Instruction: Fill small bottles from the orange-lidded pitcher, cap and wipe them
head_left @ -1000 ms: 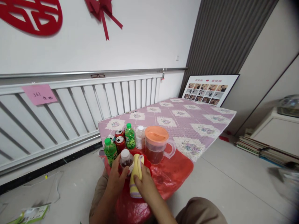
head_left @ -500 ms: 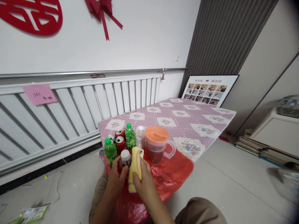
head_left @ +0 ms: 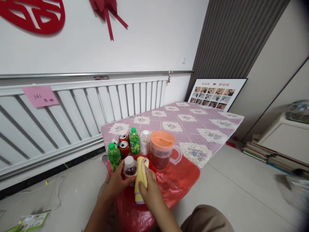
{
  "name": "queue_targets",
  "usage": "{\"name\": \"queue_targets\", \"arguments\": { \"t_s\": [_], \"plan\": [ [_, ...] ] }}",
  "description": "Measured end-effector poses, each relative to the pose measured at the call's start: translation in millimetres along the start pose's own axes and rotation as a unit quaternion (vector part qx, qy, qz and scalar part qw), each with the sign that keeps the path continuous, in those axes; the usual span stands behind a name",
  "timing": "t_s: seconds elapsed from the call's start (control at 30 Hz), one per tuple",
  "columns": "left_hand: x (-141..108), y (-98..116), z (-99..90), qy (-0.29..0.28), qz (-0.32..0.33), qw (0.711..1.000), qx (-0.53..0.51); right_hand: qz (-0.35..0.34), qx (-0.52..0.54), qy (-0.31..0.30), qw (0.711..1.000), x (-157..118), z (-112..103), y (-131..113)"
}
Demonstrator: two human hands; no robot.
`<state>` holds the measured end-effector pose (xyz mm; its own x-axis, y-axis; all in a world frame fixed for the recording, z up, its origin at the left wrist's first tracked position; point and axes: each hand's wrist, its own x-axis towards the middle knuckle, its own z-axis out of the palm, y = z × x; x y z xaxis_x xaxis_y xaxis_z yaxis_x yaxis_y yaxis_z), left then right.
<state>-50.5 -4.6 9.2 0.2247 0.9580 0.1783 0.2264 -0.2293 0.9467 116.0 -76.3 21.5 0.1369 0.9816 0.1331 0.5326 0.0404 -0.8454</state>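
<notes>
My left hand (head_left: 117, 182) is wrapped round a clear bottle with a white cap (head_left: 129, 166) and dark liquid inside. In my right hand (head_left: 150, 187) is a folded yellow cloth (head_left: 141, 180), pressed against the bottle's right side. Behind them stand two green-capped bottles (head_left: 114, 156) (head_left: 134, 141), red cans (head_left: 124, 149) and another white-capped bottle (head_left: 145, 142). A clear pitcher with an orange lid (head_left: 162, 148) and liquid in it is to the right of the cloth.
Red plastic (head_left: 180, 180) covers the near end of a surface with a purple patterned cloth (head_left: 173, 117). A white radiator (head_left: 108, 103) runs along the wall. Stacked books (head_left: 258, 150) lie on the floor at right, and my knee shows below.
The yellow cloth and my right hand have moved slightly down and right. More of the held bottle shows now, and my left forearm has shifted a little left.
</notes>
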Motion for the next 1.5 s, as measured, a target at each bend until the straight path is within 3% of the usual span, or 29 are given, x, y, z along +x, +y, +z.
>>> {"name": "queue_targets", "arguments": {
  "t_s": [0.1, 0.4, 0.6, 0.7, 0.97, 1.17, 1.5],
  "plan": [
    [-0.4, -1.1, 3.8, -0.002, 0.013, 1.0, -0.006, -0.009, -0.022, -0.004, 1.0, -1.1, -5.1, -10.7],
    [-3.7, 10.4, 19.2, 0.09, -0.019, 0.995, 0.033, 0.002, -0.143, -0.062, 0.988, -12.8, -19.4, -45.1],
    [-5.2, 14.8, 24.5, 0.133, -0.022, 0.989, 0.057, -0.009, -0.21, -0.084, 0.974, -30.1, -16.3, -49.5],
    [-4.0, 14.0, 24.2, 0.126, -0.02, 0.991, 0.049, -0.006, -0.227, -0.084, 0.97, -30.3, -15.8, -47.3],
    [0.3, 10.9, 22.2, 0.098, -0.018, 0.995, 0.003, -0.037, -0.233, -0.043, 0.971, 16.9, -25.0, -49.2],
    [1.1, 2.8, 23.8, 0.116, 0.004, 0.993, 0.021, -0.034, -0.258, -0.063, 0.963, 50.4, -27.1, -56.6],
    [-1.9, 9.6, 26.0, 0.121, -0.004, 0.992, 0.04, -0.018, -0.267, -0.053, 0.962, 4.9, -24.3, -53.5]
  ]
}}
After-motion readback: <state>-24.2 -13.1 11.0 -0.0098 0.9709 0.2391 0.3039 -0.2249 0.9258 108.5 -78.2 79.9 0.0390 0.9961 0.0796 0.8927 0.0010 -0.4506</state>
